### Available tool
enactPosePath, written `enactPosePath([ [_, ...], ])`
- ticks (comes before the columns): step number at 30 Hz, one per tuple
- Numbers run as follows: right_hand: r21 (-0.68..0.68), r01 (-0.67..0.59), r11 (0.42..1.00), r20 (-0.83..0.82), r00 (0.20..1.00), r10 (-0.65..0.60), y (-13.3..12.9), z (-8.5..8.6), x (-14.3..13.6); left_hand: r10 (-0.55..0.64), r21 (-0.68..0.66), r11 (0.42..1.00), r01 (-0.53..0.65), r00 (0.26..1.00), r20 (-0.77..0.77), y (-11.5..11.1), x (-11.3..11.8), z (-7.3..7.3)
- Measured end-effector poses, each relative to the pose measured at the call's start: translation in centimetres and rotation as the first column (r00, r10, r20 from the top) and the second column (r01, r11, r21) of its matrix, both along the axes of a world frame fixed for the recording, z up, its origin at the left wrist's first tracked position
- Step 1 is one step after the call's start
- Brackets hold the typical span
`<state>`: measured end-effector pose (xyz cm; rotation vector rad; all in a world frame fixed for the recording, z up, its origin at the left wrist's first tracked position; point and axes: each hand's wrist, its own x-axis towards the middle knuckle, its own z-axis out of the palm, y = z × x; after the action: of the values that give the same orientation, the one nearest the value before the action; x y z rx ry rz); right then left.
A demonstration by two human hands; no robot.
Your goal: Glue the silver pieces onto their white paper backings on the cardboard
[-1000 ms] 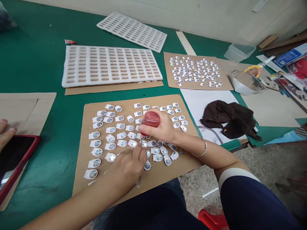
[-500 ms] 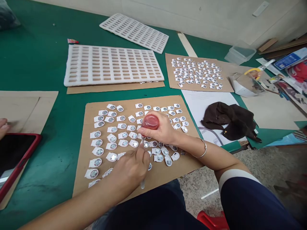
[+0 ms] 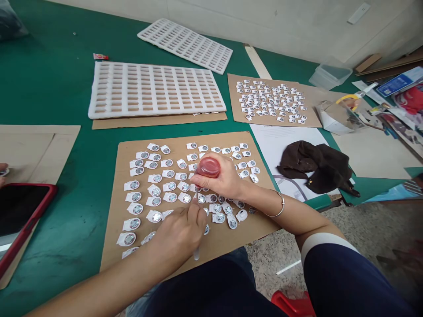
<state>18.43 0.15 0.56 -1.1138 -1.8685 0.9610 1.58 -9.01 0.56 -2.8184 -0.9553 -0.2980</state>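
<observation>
My right hand (image 3: 223, 179) grips a small red translucent bottle (image 3: 208, 167), tipped nozzle-down over the near cardboard sheet (image 3: 114, 229). Rows of small white tabs with round metal discs (image 3: 155, 190) cover that sheet. My left hand (image 3: 180, 232) rests on the sheet just below the bottle and pinches a thin pale stick (image 3: 197, 252), whose tip points at the tabs under the nozzle. Several tabs are hidden under both hands.
Two white foam trays with slots (image 3: 155, 90) (image 3: 187, 44) lie farther back on the green table (image 3: 59, 79). A second cardboard sheet with tabs (image 3: 271, 100) sits at the back right, a dark cloth (image 3: 317, 166) at the right, a red-cased phone (image 3: 20, 215) and another person's fingers (image 3: 2, 169) at the left.
My left hand has shifted slightly right and up toward the bottle with the stick. The other person's hand at the left has drawn back almost out of view.
</observation>
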Motion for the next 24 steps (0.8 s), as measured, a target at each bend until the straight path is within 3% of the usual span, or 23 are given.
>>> enactPosePath([
  [5, 0.004, -0.016, 1.0, -0.01, 1.0, 0.016, 0.0, 0.07, -0.03, 0.001, 0.024, 1.0, 0.0, 1.0, -0.016, -0.03, 0.09, 0.23],
  [14, -0.013, 0.005, 1.0, -0.013, 1.0, -0.005, 0.11, -0.17, -0.07, 0.028, -0.097, 0.995, -0.037, 0.996, -0.088, -0.02, -0.18, 0.19],
  [24, -0.005, 0.002, 1.0, -0.031, 1.0, -0.002, 0.1, -0.21, 0.0, -0.006, 0.012, 1.0, 0.007, 0.997, -0.072, 0.03, -0.03, 0.19],
])
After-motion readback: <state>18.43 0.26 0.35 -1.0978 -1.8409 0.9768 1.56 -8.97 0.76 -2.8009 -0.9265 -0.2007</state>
